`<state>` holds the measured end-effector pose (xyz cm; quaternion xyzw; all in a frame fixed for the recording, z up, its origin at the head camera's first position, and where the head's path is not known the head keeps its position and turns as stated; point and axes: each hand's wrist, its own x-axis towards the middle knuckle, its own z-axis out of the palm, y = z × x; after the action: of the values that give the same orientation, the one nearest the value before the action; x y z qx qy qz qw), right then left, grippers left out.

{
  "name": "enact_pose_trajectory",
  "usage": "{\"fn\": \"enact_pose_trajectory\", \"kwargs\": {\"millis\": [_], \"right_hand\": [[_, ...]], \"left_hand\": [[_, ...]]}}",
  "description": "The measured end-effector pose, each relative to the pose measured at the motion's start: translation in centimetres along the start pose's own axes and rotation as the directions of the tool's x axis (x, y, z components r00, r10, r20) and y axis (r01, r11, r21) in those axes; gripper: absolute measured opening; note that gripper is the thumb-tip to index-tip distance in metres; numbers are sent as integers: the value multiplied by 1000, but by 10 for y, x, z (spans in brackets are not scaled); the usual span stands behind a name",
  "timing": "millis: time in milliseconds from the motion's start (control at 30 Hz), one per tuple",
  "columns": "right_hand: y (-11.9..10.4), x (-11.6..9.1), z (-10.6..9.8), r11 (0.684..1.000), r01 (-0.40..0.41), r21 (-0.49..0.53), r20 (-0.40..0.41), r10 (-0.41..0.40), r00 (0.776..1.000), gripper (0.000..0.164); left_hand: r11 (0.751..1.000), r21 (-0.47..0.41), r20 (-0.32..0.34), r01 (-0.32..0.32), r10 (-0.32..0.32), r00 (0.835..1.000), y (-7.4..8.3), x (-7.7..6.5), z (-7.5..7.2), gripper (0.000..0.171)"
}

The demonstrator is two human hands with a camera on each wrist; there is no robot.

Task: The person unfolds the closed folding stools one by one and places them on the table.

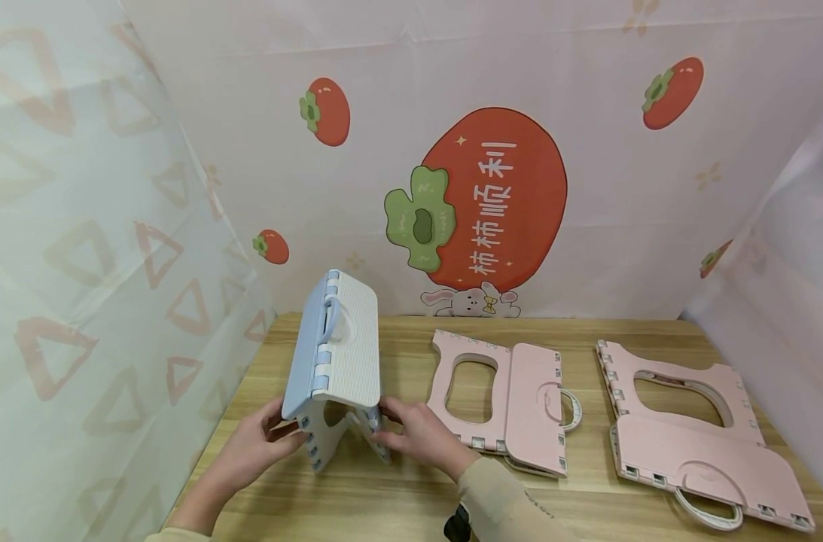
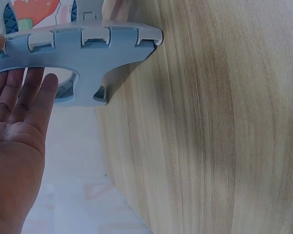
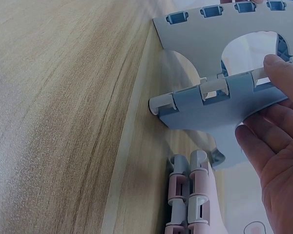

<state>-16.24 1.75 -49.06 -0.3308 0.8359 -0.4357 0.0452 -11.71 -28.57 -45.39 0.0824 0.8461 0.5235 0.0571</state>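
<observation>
A blue and white folding step stool (image 1: 346, 339) stands partly unfolded and tilted at the left of the table, its top bent along the hinge and its leg panels hanging below. My left hand (image 1: 251, 444) grips the stool's left side; in the left wrist view, its fingers (image 2: 34, 92) reach into the opening of a blue leg panel, the thumb at the hinged edge. My right hand (image 1: 425, 435) holds the leg panel on the right. In the right wrist view, that thumb (image 3: 282, 73) lies on the hinged edge, with the fingers under the blue panel (image 3: 205, 109).
Two pink folding stools lie to the right on the wooden table (image 1: 357, 500): a nearer one (image 1: 536, 406) beside my right hand and another (image 1: 709, 452) at the far right. Both have white handles. A printed cloth backdrop (image 1: 587, 45) rises behind and at both sides.
</observation>
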Motion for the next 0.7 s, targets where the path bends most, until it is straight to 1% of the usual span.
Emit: {"fn": "enact_pose_trajectory", "kwargs": {"millis": [233,467,700], "right_hand": [[1,0,0,1000,0,12,0,0,1000,43],[1,0,0,1000,18,-5,-4,-18,1000,42],[1,0,-1,1000,17,-10,-5,-17,1000,44]], "left_hand": [[1000,11,-5,-2,2,1000,1,0,-1,66],[1000,14,-15,-14,14,1000,0,-1,-2,65],[1000,15,-12,6,-6,1000,-1,-1,-5,68]]}}
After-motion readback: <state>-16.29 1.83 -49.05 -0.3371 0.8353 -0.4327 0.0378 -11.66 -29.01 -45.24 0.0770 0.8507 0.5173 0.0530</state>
